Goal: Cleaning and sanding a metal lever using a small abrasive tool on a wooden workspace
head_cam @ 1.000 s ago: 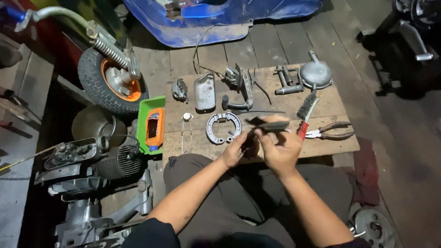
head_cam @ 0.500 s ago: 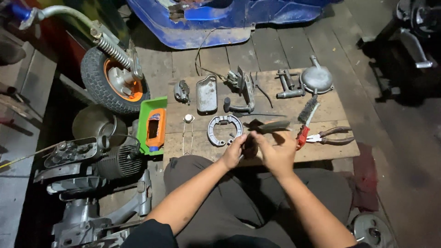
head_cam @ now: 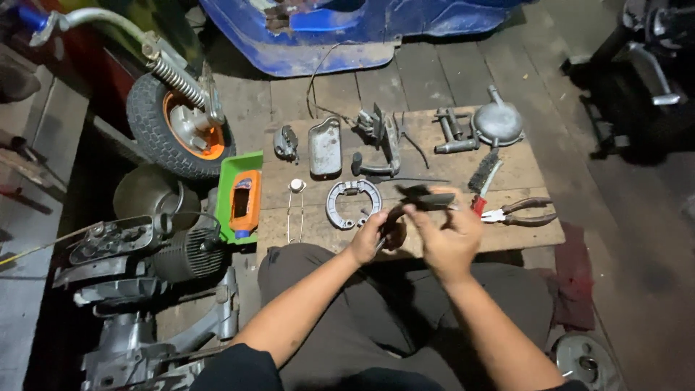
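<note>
Seated at the near edge of a low wooden board (head_cam: pixel 289 224), a person grips a curved, dark brake shoe (head_cam: pixel 392 219) in the left hand (head_cam: pixel 367 239), fingers clenched around its lower end. The right hand (head_cam: pixel 447 239) pinches a dark flat piece (head_cam: pixel 423 198) at the shoe's upper end; exactly what that piece is cannot be told. Both hands hover just above the board's near edge, over the person's lap.

Just beyond the hands, a pair of brake shoes joined in a ring (head_cam: pixel 352 203) lies flat near the board's middle. To the right sit red-handled pliers (head_cam: pixel 517 213) and a wire brush (head_cam: pixel 483 176), close together. A small white-capped part (head_cam: pixel 296 186) rests toward the left edge, where a green tray (head_cam: pixel 226 190) holding an orange bottle (head_cam: pixel 245 205) leans against the board.

Along the far edge lie a small metal casting (head_cam: pixel 287 143), a flat grey cover (head_cam: pixel 325 147), a lever assembly (head_cam: pixel 381 140), a bracket (head_cam: pixel 452 132) and a round grey housing (head_cam: pixel 497 123).

On the floor to the left sits a finned engine (head_cam: pixel 152 253); beyond it, a small wheel with an orange hub (head_cam: pixel 177 129), and at the far side a blue scooter body (head_cam: pixel 340 36).
</note>
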